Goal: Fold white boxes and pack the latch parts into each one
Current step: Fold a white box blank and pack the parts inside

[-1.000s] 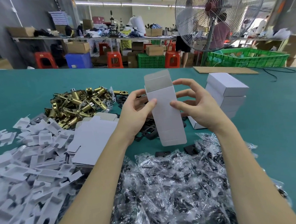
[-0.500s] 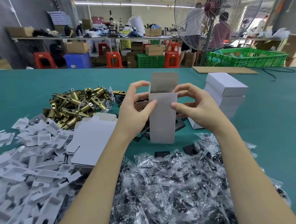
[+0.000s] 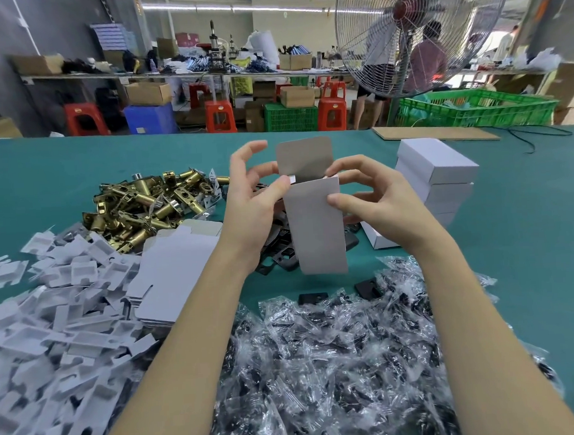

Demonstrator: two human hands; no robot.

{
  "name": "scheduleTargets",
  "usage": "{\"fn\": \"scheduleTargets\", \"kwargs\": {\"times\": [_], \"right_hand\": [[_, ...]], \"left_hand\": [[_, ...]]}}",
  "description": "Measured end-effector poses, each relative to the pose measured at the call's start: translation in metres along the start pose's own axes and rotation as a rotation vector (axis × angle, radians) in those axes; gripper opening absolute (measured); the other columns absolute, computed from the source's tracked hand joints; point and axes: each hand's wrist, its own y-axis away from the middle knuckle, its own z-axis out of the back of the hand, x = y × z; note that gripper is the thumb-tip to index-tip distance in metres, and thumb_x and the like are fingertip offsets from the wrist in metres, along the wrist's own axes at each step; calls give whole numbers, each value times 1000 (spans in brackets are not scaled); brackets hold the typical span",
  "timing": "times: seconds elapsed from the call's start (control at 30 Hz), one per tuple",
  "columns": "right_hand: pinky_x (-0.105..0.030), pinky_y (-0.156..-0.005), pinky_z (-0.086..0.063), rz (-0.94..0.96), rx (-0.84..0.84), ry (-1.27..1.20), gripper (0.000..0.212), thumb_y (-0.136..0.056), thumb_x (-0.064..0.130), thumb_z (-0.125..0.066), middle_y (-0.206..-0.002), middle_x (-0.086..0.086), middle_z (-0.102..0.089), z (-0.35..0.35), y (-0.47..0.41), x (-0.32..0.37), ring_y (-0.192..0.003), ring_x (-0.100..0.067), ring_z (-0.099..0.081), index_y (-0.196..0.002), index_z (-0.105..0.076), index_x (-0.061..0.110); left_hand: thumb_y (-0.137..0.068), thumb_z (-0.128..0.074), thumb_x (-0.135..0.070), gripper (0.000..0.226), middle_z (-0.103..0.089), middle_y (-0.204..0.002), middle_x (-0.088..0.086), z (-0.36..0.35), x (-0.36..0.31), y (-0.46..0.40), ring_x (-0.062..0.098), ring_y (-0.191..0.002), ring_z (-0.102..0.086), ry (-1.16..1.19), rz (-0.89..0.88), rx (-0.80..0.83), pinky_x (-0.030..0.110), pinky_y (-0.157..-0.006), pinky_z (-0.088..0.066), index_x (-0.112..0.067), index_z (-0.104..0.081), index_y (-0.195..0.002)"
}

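Observation:
A white box (image 3: 318, 229) stands upright in the air above the green table (image 3: 526, 238), its top flap up and open. My left hand (image 3: 255, 202) holds its left edge, thumb pressing a small side flap at the top corner. My right hand (image 3: 374, 199) grips the right edge, thumb on the front face and fingers curled behind near the top. Brass latch parts (image 3: 152, 204) lie heaped to the left. Flat unfolded boxes (image 3: 172, 273) are stacked below that heap. Folded white boxes (image 3: 438, 176) are stacked to the right.
White card inserts (image 3: 48, 329) cover the near left. Clear bags of black parts (image 3: 336, 354) fill the near middle, with black plates (image 3: 280, 247) behind the held box. A cardboard sheet (image 3: 434, 133), green crate (image 3: 479, 107) and fan (image 3: 412, 34) stand at the far right.
The box has turned from a tilt to upright, its top flap swung up. My left thumb has moved onto the small side flap and my right fingers have curled toward the top opening.

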Motion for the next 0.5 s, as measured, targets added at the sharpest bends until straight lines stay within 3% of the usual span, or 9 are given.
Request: {"fn": "scheduleTargets", "kwargs": {"times": [0.07, 0.17, 0.27, 0.33, 0.4, 0.5], "right_hand": [[-43, -75, -64, 3, 6, -19, 22, -94, 18, -75, -113, 5, -72, 1, 0, 3, -91, -40, -72, -111, -66, 30], [-45, -75, -64, -4, 19, -30, 24, -94, 19, -74, -112, 5, -73, 2, 0, 6, -92, -39, -72, -113, -67, 33], [-31, -69, -60, 0, 18, -69, 26, -95, 17, -73, -110, 6, -75, 3, 1, 9, -92, -29, -74, -112, -68, 36], [-26, -70, -58, -6, 9, -96, 26, -95, 16, -73, -109, 4, -75, 4, 2, 10, -93, -24, -74, -114, -67, 33], [-23, -71, -56, -10, 7, -88, 26, -96, 16, -72, -108, 4, -75, 5, 3, 11, -94, -19, -74, -115, -67, 32], [-22, -68, -56, -25, 2, -99, 25, -96, 19, -72, -106, 5, -76, 5, 3, 13, -91, -16, -73, -117, -68, 31]], "left_hand": [[-101, -56, -7, 34, -66, -121, 3, 0, -4, 0, 14, -98, -68, 15, 23, 31, 30, -76, -58, -34, -56, -122], [-100, -55, -2, 24, -65, -116, 5, 1, -10, 0, 13, -89, -65, 48, 45, 41, 26, -66, -53, -26, -61, -100], [-99, -58, -7, 19, -66, -114, 5, 1, -13, 0, 17, -91, -62, 64, 43, 77, 30, -70, -52, -23, -61, -89], [-96, -62, -23, 8, -69, -111, 7, 0, -15, 1, 20, -91, -62, 73, 45, 122, 31, -73, -51, -24, -60, -88], [-92, -64, -37, 17, -73, -107, 6, 0, -15, 1, 22, -89, -65, 57, 55, 136, 30, -73, -52, -24, -56, -85], [-93, -66, -33, 17, -78, -101, 1, 1, -14, 1, 18, -83, -69, 53, 56, 137, 27, -72, -55, -23, -55, -85]]}}
